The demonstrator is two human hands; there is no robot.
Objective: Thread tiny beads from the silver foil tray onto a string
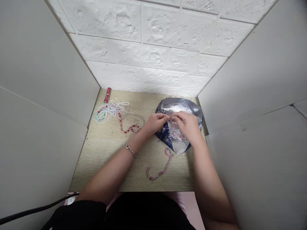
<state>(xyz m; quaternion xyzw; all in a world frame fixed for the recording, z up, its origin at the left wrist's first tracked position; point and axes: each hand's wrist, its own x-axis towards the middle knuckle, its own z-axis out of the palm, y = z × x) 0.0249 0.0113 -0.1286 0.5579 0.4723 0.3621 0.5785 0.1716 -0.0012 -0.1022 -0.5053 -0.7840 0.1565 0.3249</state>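
My left hand and my right hand meet over a shiny silver and blue foil bag lying on the small wooden table. Both hands have their fingers pinched together at the same spot, on something small among the pale beads heaped on the foil. What exactly they pinch is too small to name. A chain bracelet sits on my left wrist. A pink and purple bead strand lies on the table just below the bag.
A tangle of white, green and red bead strands lies at the table's back left, with a small red tube behind it. White panels close in left and right, a white brick wall behind. A black cable crosses bottom left.
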